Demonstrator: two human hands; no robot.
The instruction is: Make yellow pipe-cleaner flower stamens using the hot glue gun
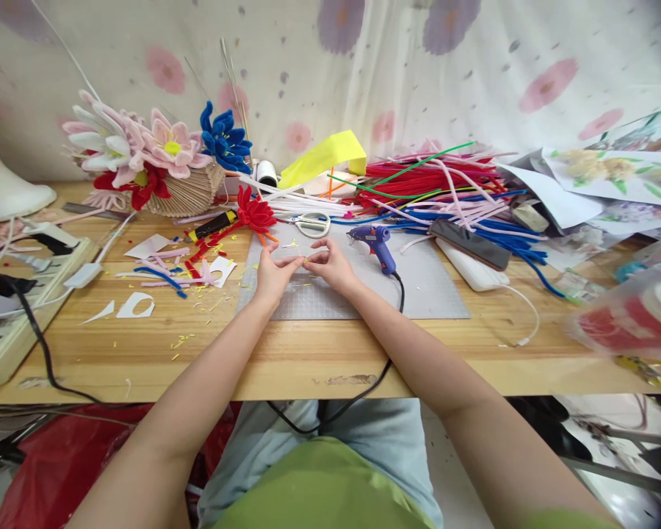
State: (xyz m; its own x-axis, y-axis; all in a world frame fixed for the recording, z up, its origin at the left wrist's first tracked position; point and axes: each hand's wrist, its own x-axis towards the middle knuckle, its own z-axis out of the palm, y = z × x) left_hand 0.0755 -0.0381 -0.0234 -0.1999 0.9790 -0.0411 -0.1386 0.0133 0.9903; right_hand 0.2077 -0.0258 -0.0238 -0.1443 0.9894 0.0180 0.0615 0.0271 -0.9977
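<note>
The left hand and right hand, both nearly closed, pinch a tiny yellow bit over the grey mat. A glue gun lies nearby.

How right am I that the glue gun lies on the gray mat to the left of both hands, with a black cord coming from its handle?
Not quite: the head view shows the glue gun to the right of both the left hand and the right hand. It does lie on the gray mat, with a black cord coming from its handle.
</note>
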